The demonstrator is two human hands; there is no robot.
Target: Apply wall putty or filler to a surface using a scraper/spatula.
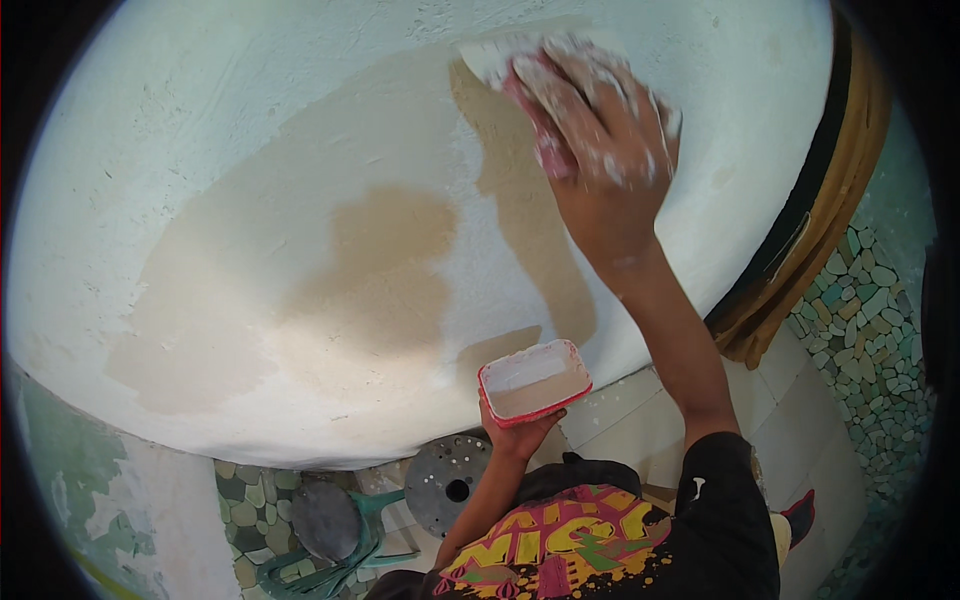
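Note:
My right hand [606,130], smeared with white paste, is raised at the upper part of a large curved white surface [300,140]. Its fingers grip a flat white tool [485,60] with a pink part under them, against the surface; whether it is a scraper or a pad I cannot tell. A large damp-looking beige-grey patch spreads over the middle of the surface. Lower down, my left hand [512,432] holds a small rectangular red-rimmed container [535,385] with white-grey paste in it, near the surface's bottom edge.
A brown wooden edge [850,150] borders the surface on the right, beside pebble tiles [860,340]. Below are floor tiles [615,420], a perforated grey disc [435,475], a second dark disc [325,518] and a green plastic stool or chair [365,540]. A patchy green wall [80,470] is at lower left.

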